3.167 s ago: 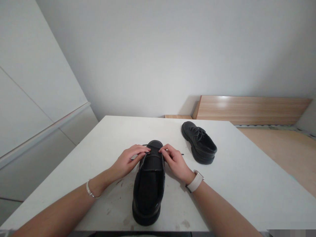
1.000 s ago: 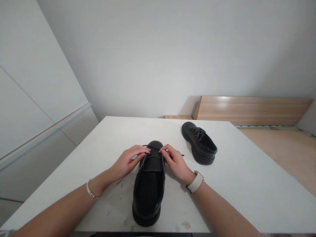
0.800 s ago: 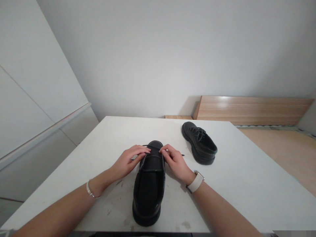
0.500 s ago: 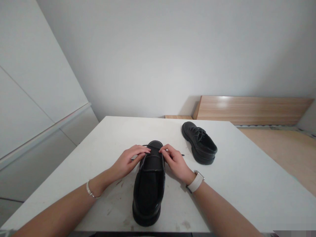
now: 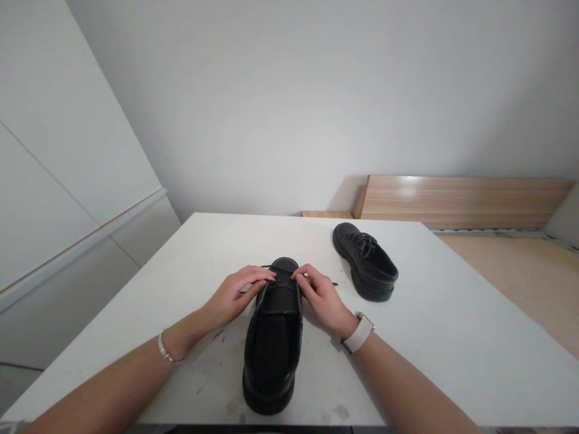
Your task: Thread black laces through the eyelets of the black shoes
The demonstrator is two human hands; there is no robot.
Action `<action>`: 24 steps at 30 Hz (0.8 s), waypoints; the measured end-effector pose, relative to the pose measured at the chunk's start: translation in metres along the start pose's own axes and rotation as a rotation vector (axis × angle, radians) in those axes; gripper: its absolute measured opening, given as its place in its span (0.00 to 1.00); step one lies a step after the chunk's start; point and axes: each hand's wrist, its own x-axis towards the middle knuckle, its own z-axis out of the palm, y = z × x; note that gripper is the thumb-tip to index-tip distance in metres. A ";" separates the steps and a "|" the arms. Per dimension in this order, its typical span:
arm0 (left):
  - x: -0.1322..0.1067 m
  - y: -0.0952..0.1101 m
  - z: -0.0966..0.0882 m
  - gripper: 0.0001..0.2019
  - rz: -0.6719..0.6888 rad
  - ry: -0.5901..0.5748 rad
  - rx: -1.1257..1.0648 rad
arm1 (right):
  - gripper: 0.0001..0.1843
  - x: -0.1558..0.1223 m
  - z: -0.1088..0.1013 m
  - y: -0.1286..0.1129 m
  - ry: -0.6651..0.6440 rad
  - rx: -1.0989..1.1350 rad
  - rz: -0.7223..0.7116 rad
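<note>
A black leather shoe (image 5: 272,361) rests on the table with its heel toward me and its toe pointing away. At its lacing, my left hand (image 5: 242,292) is closed, with thumb and fingertips pinched together at the left side of the tongue (image 5: 279,298). Across from it, my right hand (image 5: 321,295) pinches at the right side of the lacing. A thin black shoelace (image 5: 335,284) shows beyond the right hand, and parts of it also show by the left fingers. The fingers cover exactly where the lace is gripped.
A second black shoe (image 5: 365,262), with its lace tied, stands farther back on the right of the white table (image 5: 217,241). Beyond the table's right edge is a bed with a wooden headboard (image 5: 461,199). White cabinet panels (image 5: 67,211) flank the left side.
</note>
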 end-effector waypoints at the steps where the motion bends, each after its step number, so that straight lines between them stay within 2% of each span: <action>1: 0.000 0.000 0.000 0.12 0.000 0.000 0.001 | 0.16 0.000 0.000 0.000 0.000 -0.001 0.001; 24: 0.000 0.000 -0.001 0.13 -0.011 -0.009 0.004 | 0.16 0.000 0.000 -0.002 0.000 0.003 0.013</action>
